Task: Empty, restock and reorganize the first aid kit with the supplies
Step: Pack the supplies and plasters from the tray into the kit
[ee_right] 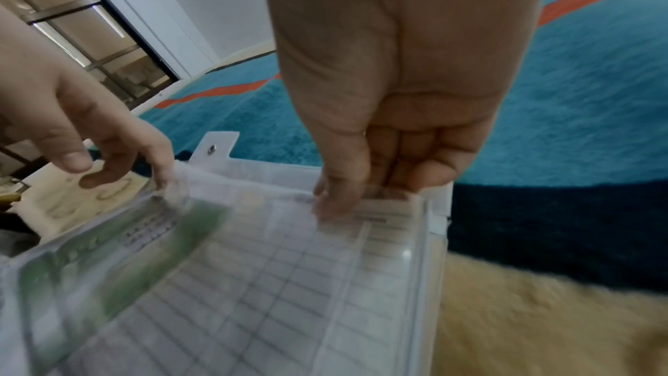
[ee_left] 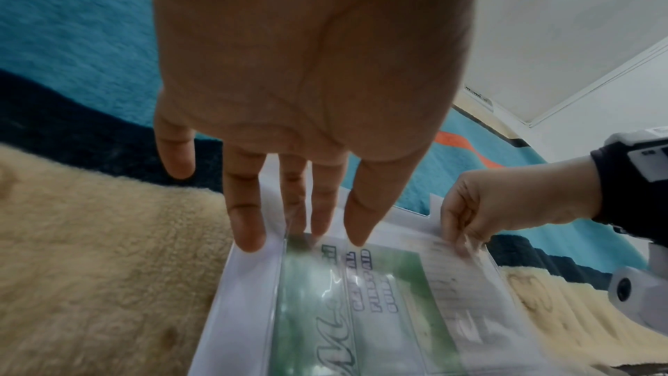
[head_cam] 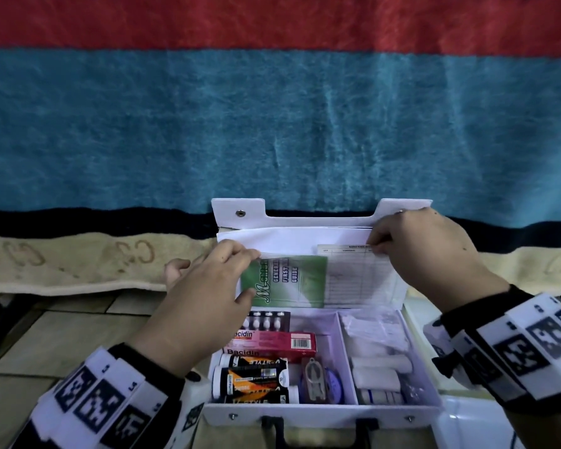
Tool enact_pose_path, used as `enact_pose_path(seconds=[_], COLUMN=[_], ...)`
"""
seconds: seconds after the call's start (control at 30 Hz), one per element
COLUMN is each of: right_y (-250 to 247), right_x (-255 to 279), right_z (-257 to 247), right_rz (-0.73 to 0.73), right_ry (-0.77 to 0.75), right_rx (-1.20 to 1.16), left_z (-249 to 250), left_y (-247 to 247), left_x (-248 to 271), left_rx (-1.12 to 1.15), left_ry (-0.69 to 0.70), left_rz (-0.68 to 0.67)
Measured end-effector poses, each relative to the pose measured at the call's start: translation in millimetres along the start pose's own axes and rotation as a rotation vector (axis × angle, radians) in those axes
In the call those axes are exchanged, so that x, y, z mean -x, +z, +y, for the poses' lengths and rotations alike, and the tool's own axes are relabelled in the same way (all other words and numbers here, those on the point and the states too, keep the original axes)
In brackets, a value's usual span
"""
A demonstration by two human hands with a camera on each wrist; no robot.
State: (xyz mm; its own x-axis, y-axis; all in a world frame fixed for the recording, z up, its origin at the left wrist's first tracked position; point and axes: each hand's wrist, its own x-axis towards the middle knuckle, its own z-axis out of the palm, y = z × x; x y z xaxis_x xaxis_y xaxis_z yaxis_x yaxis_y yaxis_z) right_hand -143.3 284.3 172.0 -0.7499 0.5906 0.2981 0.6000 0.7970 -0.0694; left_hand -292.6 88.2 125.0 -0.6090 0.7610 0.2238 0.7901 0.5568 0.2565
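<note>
The white first aid kit [head_cam: 324, 413] lies open in front of me, its lid [head_cam: 305, 234] standing up. A clear pocket on the lid holds a green first aid guide [head_cam: 292, 280] [ee_left: 361, 296] and a printed contents sheet [head_cam: 360, 280] [ee_right: 271, 282]. My left hand [head_cam: 253, 273] [ee_left: 307, 236] has nearly straight fingers on the pocket's top edge above the guide. The thumb lies lower on the pocket. My right hand [head_cam: 378, 247] [ee_right: 343, 199] pinches the top edge of the contents sheet between thumb and fingers.
The left compartment holds a red Bacidin box [head_cam: 279, 343], a blister pack [head_cam: 268, 320], black-and-orange tubes [head_cam: 253, 377] and small scissors [head_cam: 314, 380]. White bandage rolls [head_cam: 379, 367] fill the right one. Behind the kit hangs a striped blanket [head_cam: 272, 124]. Tiled floor [head_cam: 62, 335] lies on the left.
</note>
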Motion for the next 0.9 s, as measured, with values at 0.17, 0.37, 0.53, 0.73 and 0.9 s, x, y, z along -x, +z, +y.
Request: enact_pose_path(seconds=[0.17, 0.37, 0.53, 0.73, 0.9], right_y=[-3, -10, -12, -20, -14], right_x=[-4, -1, -2, -1, -4], right_z=[-2, -8, -11, -11, -13], right_rz=[-0.074, -0.089, -0.117, -0.128, -0.108], right_ry=[0.031, 0.026, -0.009, -0.009, 0.030], right_rx=[0.033, 0.047, 0.088, 0.087, 0.117], left_z=[0, -1, 2, 2, 1], left_y=[-1, -3, -3, -5, -5], left_x=[-3, -1, -3, -1, -1], left_rx=[0.006, 0.002, -0.015, -0.002, -0.005], left_ry=[0.006, 0.001, -0.007, -0.008, -0.016], left_rz=[-0.006, -0.023, -0.025, -0.029, -0.037])
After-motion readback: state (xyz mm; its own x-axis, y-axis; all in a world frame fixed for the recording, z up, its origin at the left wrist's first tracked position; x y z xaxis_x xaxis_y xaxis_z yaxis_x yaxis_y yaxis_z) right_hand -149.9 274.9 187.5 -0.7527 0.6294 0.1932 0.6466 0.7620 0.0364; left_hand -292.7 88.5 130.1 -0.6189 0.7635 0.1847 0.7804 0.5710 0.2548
